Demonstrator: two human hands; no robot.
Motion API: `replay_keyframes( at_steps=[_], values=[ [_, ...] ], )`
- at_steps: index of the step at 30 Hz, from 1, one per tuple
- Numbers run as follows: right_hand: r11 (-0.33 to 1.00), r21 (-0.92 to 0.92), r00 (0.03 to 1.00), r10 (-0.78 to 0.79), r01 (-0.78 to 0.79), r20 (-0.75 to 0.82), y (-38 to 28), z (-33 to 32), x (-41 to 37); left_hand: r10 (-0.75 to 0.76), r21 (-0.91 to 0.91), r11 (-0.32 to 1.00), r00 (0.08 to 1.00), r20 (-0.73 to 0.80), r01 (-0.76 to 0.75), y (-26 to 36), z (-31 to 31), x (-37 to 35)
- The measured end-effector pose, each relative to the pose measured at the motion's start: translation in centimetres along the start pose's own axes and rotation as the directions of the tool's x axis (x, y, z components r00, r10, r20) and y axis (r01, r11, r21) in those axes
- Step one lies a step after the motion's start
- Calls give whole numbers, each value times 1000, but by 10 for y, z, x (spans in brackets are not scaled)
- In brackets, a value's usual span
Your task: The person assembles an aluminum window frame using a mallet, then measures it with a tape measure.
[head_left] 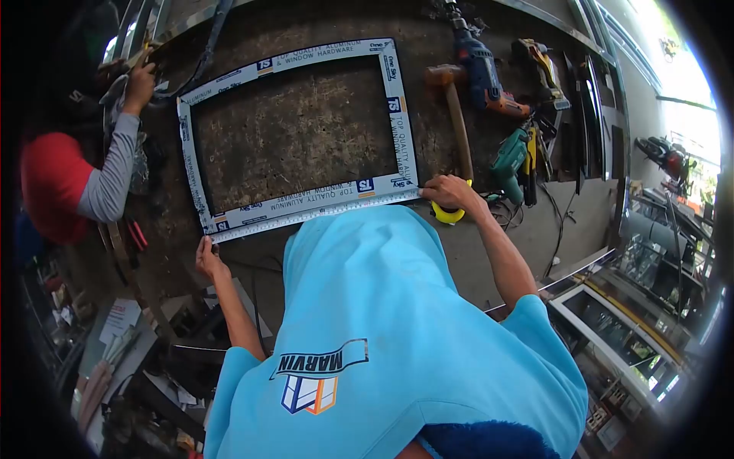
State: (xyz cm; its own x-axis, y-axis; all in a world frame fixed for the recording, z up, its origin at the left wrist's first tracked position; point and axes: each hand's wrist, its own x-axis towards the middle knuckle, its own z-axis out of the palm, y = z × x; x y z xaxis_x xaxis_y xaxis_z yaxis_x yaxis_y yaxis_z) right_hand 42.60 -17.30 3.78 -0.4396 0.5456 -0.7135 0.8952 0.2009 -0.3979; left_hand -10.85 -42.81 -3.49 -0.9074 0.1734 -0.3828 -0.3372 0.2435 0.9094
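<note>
Frame (294, 201) laid flat on the table (283, 126); tape (264, 226) stretched along its near edge, presumably kept straight by being held at both ends. One end is pinched in the left hand's (212, 258) closed grip, the other in the right hand's (456, 194), beside the case (448, 216).

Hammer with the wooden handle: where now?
In the head view, the hammer lies between the frame and the blue drill, its handle ending near the right hand.

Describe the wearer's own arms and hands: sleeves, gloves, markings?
Left hand and right hand are ungloved. Forearms bare, no watch visible. Short, plain light-blue sleeves, matching the shirt, which carries dark lettering and a blue, white and orange emblem.
</note>
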Motion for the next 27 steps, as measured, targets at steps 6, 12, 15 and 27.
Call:
replay_keyframes(
  at_steps=[6, 12, 15, 27],
  values=[
    [999, 3, 999, 34, -35, 39, -2, -3, 2, 10, 54, 998, 1000, -15, -9, 3, 0, 3],
    [978, -39, 973, 210, -207, 95, 12, -21, -10, 15, 41, 999, 999, -50, -13, 0, 1, 5],
    [981, -3, 978, 195, -195, 73, 26, -19, -9, 20, 38, 999, 999, -50, -19, 1, 3, 2],
    [996, -15, 994, 83, -82, 64, 34, -14, -3, 75, 186, 980, 996, -50, -65, 16, 12, -24]
  ],
)
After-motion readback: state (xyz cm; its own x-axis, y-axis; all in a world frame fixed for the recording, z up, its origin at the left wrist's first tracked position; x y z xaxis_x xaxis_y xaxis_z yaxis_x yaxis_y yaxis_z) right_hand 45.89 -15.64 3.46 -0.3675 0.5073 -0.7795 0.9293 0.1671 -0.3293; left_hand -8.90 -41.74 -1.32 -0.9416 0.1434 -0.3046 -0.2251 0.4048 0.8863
